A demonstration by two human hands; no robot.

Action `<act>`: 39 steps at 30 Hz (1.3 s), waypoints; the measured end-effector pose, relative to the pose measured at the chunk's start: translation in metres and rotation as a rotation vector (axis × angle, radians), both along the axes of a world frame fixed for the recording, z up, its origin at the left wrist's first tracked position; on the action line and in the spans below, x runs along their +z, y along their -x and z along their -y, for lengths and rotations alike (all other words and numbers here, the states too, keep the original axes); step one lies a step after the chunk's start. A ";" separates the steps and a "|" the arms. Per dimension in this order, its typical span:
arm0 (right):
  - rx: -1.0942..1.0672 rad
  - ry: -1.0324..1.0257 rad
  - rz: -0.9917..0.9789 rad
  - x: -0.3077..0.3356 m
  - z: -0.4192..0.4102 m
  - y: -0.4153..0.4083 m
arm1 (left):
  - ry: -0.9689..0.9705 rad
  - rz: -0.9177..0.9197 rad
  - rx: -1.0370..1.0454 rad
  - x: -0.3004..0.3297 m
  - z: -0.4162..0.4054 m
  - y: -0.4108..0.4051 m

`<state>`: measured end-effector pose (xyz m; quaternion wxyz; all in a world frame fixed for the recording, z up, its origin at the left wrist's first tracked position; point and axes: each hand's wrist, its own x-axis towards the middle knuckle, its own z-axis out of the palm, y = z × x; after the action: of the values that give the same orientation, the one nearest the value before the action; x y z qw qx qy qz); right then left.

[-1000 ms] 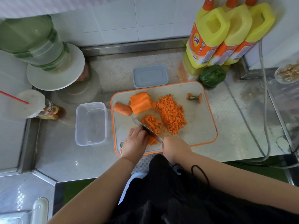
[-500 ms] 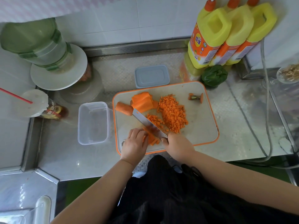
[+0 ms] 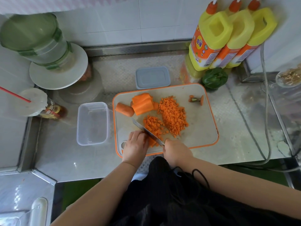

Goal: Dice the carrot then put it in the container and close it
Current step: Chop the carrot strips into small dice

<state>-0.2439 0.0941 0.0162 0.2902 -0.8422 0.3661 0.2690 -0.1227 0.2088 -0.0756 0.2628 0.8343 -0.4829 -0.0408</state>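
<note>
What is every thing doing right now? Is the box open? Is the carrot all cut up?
Container: open, nothing in it, beside the board.
Lid: off, flat behind the board.
Cutting board: holds all the carrot.
Diced carrot: piled on the board.
Carrot chunks: not yet diced.
Carrot strips: being cut.
Knife: blade down on the strips.
Left hand: holds the strips.
Right hand: grips the knife handle.

Nearest yellow detergent bottle (image 3: 210, 38), at 1 o'clock from cutting board (image 3: 203, 128): orange label, round blue-and-yellow logo with two Chinese characters, possibly 奇强; small print below too fine to read. Brown drink bottle (image 3: 53, 110) at 9 o'clock: label bears Chinese characters, blurred, unreadable. No other legible text.
</note>
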 end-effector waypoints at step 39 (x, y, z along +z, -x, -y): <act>-0.048 0.025 0.041 -0.013 -0.007 -0.014 | 0.009 -0.034 0.003 -0.003 -0.006 -0.001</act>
<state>-0.2296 0.1014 0.0036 0.2932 -0.8422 0.3836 0.2401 -0.1216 0.2149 -0.0786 0.2747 0.8330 -0.4773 -0.0523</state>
